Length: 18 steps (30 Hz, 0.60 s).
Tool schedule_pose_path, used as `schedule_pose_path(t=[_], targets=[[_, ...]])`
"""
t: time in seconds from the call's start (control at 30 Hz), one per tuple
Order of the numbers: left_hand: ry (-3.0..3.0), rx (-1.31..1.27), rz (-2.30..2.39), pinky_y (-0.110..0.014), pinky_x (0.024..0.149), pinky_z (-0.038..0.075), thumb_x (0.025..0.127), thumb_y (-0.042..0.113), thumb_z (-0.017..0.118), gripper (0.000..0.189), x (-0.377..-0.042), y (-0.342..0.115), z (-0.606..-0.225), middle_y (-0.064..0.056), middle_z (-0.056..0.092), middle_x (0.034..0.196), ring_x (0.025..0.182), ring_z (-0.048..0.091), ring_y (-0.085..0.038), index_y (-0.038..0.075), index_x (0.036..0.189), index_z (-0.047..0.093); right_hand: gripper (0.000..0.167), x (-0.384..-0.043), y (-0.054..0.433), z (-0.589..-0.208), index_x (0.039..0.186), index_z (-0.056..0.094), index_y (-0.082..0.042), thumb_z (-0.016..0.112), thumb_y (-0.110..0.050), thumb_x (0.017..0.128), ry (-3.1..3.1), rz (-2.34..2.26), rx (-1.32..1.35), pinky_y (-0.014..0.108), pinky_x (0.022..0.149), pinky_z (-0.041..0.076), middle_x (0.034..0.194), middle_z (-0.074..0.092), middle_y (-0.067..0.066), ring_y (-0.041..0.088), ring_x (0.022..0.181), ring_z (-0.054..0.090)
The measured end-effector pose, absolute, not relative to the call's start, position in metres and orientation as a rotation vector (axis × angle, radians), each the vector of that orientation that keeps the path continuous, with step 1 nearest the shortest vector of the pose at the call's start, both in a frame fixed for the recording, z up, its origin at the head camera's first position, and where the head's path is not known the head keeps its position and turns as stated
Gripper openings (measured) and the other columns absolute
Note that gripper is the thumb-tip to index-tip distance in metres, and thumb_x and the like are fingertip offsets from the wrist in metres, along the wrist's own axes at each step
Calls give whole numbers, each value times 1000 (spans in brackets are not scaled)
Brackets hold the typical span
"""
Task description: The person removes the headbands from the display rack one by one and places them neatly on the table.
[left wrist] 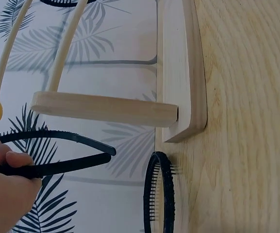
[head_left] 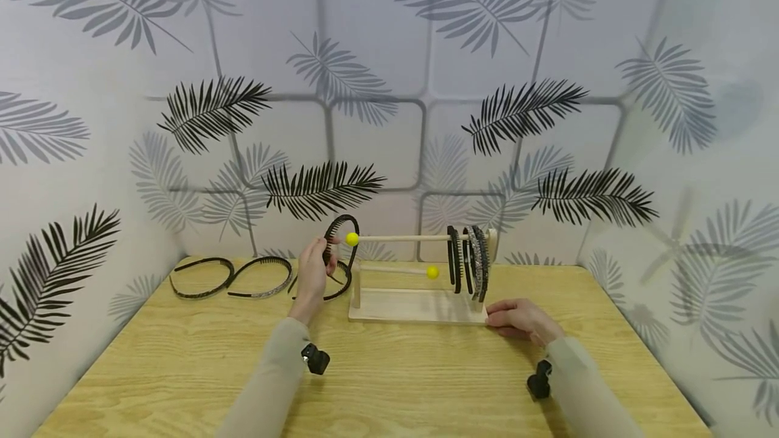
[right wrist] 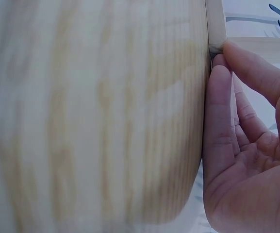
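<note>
My left hand grips a black toothed headband, raised beside the yellow ball that caps the upper rod of a wooden headband rack. In the left wrist view, the headband's two ends point toward the rack's upright and stay apart from it. My right hand holds the right end of the rack's base between thumb and fingers, at table level. Several dark and glittery headbands hang at the right end of the upper rod. A lower rod ends in another yellow ball.
On the table left of the rack lie a dark headband, a glittery one and a black one close to the base. Behind the table rises a wall with leaf patterns.
</note>
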<state>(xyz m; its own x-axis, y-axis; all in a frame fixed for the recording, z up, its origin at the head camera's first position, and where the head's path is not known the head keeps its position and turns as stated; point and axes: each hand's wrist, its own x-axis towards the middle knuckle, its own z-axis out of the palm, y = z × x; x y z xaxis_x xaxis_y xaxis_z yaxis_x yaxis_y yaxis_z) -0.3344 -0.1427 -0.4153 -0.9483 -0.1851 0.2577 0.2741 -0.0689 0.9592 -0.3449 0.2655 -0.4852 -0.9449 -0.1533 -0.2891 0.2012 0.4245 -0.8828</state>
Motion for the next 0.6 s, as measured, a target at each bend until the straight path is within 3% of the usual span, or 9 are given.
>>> schedule_pose_path(t=[0.23,0.6], targets=[[-1973,-114,-2091,-28,69,41,109,31,32,40,-331,-158,-415,-1,52,76,66,44,-13,5,120,60,45,-344,266,-485,128,60,4,73,-13,88,2357,-1530,70,30,79,58,106,71,5,10,88,69],[-2031,-141,-2103,-21,71,47,107,28,39,37,-320,-183,-417,0,60,90,79,56,-14,0,125,56,44,-345,264,-485,128,60,4,72,-11,88,2346,-1552,68,30,79,58,104,72,5,9,87,69]])
